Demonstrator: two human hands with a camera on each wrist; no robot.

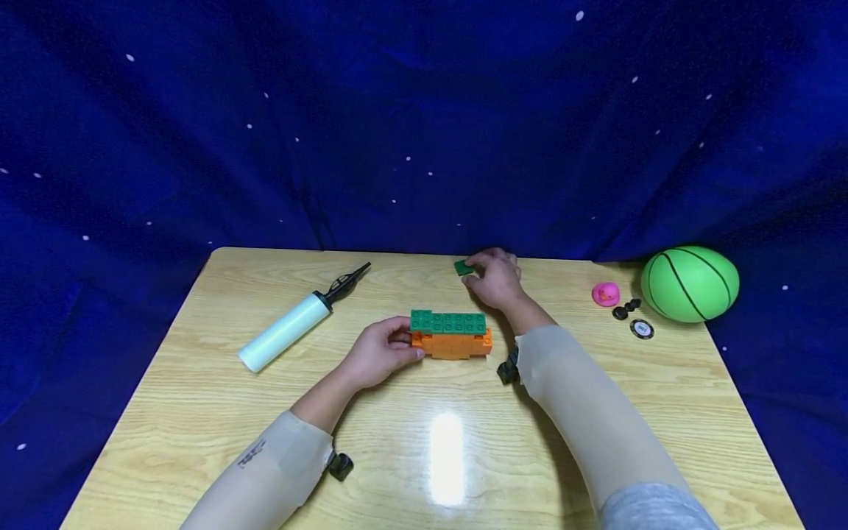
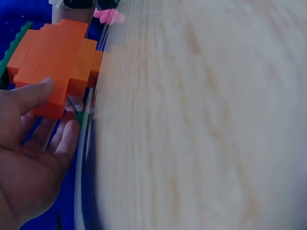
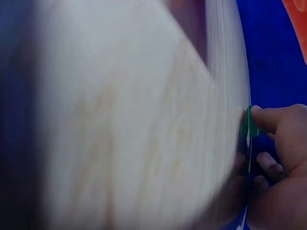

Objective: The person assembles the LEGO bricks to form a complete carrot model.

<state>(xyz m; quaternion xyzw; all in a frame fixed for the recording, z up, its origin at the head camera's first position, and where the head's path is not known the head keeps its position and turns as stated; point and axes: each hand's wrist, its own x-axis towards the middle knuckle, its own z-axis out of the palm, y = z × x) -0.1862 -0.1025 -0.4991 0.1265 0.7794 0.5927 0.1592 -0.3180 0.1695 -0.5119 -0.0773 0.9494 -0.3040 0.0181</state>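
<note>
Near the middle of the table stands a block of toy building bricks (image 1: pixel 453 346), orange below with a green studded layer on top. My left hand (image 1: pixel 379 353) holds its left end. In the left wrist view the thumb (image 2: pixel 36 96) lies against the smooth orange side, with the other fingers behind. At the table's back edge my right hand (image 1: pixel 497 281) pinches a small green brick (image 1: pixel 461 268), partly covered by the fingertips. The right wrist view shows a fingertip on that green brick (image 3: pixel 253 123); the grip's far side is hidden.
A pale blue hand pump (image 1: pixel 285 331) with a black end lies at the left. On the right are a pink rubber duck (image 1: pixel 606 294), a small black object (image 1: pixel 626 309), a poker chip (image 1: pixel 642 329) and a green ball (image 1: pixel 689 284). A blue curtain (image 1: pixel 397 132) hangs behind the table.
</note>
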